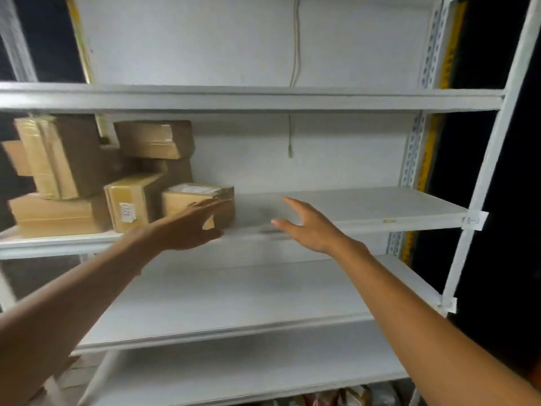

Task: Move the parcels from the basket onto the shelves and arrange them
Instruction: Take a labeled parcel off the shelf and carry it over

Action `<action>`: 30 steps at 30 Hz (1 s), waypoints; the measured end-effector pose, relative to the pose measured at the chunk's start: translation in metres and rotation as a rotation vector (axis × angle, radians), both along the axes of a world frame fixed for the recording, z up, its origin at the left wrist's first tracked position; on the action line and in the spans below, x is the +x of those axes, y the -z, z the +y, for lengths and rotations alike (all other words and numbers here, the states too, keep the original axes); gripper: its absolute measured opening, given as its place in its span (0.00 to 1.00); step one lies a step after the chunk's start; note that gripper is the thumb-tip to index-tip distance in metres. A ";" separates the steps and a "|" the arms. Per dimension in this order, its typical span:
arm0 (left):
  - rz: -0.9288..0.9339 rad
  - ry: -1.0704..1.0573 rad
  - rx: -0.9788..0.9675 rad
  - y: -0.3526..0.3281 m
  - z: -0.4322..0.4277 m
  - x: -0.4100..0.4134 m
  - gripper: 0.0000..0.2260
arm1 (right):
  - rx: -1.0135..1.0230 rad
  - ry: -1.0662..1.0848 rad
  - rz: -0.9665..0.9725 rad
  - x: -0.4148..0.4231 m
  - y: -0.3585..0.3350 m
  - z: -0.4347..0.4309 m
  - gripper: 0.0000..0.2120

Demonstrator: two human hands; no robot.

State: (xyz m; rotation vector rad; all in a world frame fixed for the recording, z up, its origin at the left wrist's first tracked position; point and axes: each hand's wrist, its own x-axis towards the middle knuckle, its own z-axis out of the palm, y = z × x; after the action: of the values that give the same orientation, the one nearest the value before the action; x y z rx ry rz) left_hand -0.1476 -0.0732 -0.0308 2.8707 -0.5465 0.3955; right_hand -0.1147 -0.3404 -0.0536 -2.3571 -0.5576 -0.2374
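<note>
Several brown cardboard parcels are stacked at the left end of a white shelf (366,206). The rightmost is a small box (202,197) with a white label on top. My left hand (190,227) is stretched out flat in front of that box, fingers apart, holding nothing. Beside it stands a box with a white sticker (131,200). A flat parcel (155,139) lies on top of the pile, and a tall taped one (55,159) leans at the far left. My right hand (307,227) hovers open over the bare middle of the shelf. The basket is out of view.
A white metal rack has an upper shelf (263,98) and two lower shelves (248,294). A perforated upright (412,159) runs down the right. A cord (296,42) hangs on the back wall. Some bagged items (351,398) show at the bottom edge.
</note>
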 end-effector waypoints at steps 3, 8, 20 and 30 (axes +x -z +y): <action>-0.021 -0.042 -0.025 -0.009 0.051 -0.006 0.30 | -0.040 -0.057 -0.037 0.008 -0.007 0.043 0.36; -0.006 -0.139 -0.028 -0.009 0.125 -0.009 0.29 | -0.039 -0.080 -0.007 0.026 -0.015 0.093 0.36; -0.089 -0.081 -0.053 0.022 0.157 0.084 0.29 | -0.066 -0.098 0.012 0.133 -0.008 0.148 0.41; -0.155 -0.059 0.146 0.043 0.161 0.204 0.29 | 0.044 -0.226 0.034 0.245 0.024 0.171 0.37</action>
State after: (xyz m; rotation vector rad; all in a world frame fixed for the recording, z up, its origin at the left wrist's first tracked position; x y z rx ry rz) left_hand 0.0563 0.0876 -0.0740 3.0196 -0.5375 0.6162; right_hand 0.1308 -0.1693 -0.0777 -2.2283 -0.7873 -0.1045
